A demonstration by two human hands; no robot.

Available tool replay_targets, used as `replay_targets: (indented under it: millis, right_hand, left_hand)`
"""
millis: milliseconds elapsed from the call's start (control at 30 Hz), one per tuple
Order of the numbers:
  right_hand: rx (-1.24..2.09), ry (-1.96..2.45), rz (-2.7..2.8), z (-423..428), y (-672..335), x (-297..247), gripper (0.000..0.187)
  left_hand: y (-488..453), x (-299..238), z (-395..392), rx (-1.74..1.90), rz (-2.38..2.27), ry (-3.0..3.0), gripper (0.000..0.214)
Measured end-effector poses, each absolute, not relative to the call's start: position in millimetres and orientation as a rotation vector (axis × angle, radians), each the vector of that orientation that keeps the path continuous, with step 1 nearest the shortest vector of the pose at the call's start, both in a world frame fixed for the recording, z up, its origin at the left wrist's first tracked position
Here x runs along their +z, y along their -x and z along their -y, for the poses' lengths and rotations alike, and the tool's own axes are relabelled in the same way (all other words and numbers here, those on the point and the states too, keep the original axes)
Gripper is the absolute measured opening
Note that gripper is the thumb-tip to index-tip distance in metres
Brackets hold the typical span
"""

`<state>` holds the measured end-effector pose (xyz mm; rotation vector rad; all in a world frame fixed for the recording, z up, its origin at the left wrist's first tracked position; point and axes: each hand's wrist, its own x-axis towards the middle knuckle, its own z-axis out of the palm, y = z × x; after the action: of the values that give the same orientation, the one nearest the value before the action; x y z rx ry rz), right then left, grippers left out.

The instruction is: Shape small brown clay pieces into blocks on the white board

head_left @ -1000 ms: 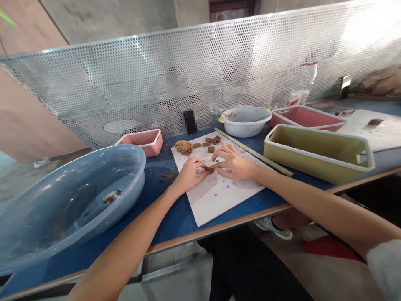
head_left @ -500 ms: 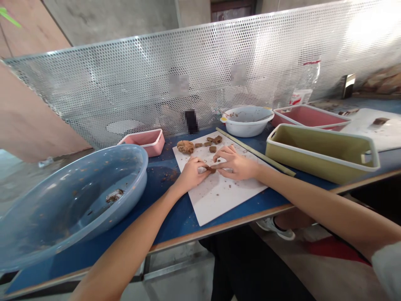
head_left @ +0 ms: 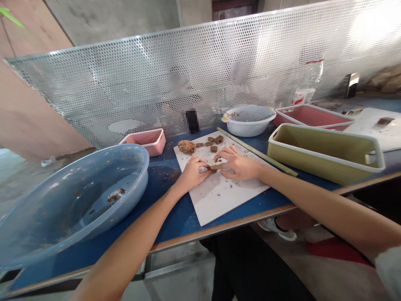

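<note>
Over a white board point(head_left: 213, 205) my two hands meet at a small brown clay-like piece point(head_left: 213, 168), mostly covered by fingers. My left hand point(head_left: 192, 173) pinches its left end. My right hand point(head_left: 236, 165) closes thumb and index finger on its right side, with the other fingers curved above the board. Behind the hands lie a rough brown lump point(head_left: 186, 146) and several small cut brown blocks point(head_left: 213, 149). Crumbs are scattered over the board.
A large blue basin point(head_left: 131, 200) stands at left, with a small pink tray point(head_left: 153, 142) behind it. To the right are a thin stick point(head_left: 257, 151), a white bowl point(head_left: 249, 128), a green bin point(head_left: 319, 161), a red bin point(head_left: 316, 117) and a plastic bottle point(head_left: 308, 83). Perforated metal screens the back.
Both hands keep almost the same place and grip on the brown piece; the fingers shift only slightly. The whole view slides a little to the right.
</note>
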<state>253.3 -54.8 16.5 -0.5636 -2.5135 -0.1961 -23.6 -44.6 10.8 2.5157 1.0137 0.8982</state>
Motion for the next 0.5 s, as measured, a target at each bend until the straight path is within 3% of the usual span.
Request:
replay_targets:
  millis: [500]
  right_hand:
    - [-0.237, 0.586, 2.447, 57.3, -252.9, 19.3, 0.026]
  left_hand:
    - [23.6, 12.3, 46.9, 0.899, -1.025, -2.523, 0.009]
